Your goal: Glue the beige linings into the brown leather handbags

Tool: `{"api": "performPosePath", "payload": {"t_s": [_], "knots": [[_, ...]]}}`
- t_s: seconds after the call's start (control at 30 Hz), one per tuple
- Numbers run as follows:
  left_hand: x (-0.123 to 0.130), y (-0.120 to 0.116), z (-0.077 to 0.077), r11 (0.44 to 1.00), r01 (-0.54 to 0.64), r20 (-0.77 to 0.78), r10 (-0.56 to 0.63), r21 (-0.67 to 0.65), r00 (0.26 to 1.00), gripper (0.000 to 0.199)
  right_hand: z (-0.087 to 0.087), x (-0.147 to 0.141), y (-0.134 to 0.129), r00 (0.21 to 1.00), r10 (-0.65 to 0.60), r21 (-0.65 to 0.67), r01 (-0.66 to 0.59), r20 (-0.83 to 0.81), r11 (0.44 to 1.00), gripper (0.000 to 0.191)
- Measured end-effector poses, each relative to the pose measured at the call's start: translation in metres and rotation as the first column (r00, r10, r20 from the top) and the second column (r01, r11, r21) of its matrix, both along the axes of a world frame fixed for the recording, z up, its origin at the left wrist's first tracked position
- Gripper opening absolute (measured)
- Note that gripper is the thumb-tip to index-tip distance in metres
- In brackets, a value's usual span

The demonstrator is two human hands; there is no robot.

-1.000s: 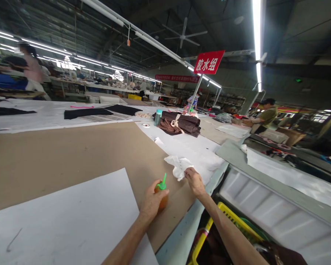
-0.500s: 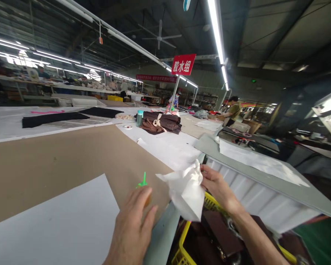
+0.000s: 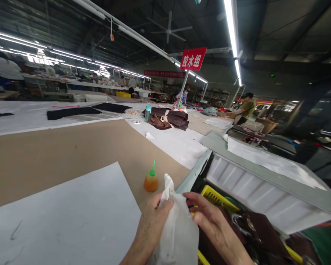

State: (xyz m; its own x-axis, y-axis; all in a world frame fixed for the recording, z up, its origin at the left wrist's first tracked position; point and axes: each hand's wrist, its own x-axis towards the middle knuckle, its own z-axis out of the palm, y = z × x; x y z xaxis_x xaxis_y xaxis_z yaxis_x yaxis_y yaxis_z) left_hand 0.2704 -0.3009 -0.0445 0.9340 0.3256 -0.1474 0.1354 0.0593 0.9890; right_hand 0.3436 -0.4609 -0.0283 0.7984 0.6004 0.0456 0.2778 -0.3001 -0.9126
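Observation:
My left hand [image 3: 154, 222] is closed round the gathered upper part of a thin white sheet [image 3: 180, 228], whose crumpled tip sticks up above the thumb. Whether it is cloth or paper, I cannot tell. Just right of the sheet, my right hand [image 3: 212, 219] has its fingers apart and slightly bent, holding nothing. Beyond my left hand a squeeze bottle [image 3: 150, 182] of orange liquid with a green nozzle stands upright on the brown board. Below my right hand is a yellow plastic basket [image 3: 209, 194] with dark brown leather-like pieces [image 3: 262, 233] and metal rings in it.
White paper [image 3: 71, 217] lies on the brown board [image 3: 93, 147]. Farther back are a tied brown bundle [image 3: 168, 118], a teal-capped bottle [image 3: 147, 114] and black strips [image 3: 74, 113]. A grey-topped table [image 3: 253, 162] stands right. Co-workers are in the background.
The white sheet has come down and nearer; my left hand now grips it. My left hand has left the squeeze bottle, and my right hand has let go of the sheet. The view has shifted left.

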Motion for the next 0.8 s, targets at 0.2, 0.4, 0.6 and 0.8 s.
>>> {"api": "performPosePath", "payload": {"t_s": [0.2,0.4,0.6,0.8], "knots": [[-0.019,0.009,-0.007,0.977,0.082,0.099,-0.063,-0.198,0.993,0.028,-0.016,-0.009,0.023,0.983,-0.094,0.104,0.111,-0.156,0.988,0.042],[-0.034,0.029,-0.021,0.954,-0.156,-0.051,0.148,-0.255,0.988,0.036,-0.017,0.038,0.015,0.954,-0.254,0.148,0.277,-0.160,0.949,0.046],[-0.033,0.030,-0.018,0.927,-0.121,-0.056,0.108,-0.355,0.993,0.039,-0.022,0.058,0.023,0.923,-0.384,0.081,0.384,-0.017,0.920,0.046],[-0.047,0.026,-0.017,0.993,-0.097,-0.042,0.094,-0.071,0.995,0.027,0.015,0.095,0.003,0.769,-0.569,0.023,0.589,0.291,0.808,0.037]]}}
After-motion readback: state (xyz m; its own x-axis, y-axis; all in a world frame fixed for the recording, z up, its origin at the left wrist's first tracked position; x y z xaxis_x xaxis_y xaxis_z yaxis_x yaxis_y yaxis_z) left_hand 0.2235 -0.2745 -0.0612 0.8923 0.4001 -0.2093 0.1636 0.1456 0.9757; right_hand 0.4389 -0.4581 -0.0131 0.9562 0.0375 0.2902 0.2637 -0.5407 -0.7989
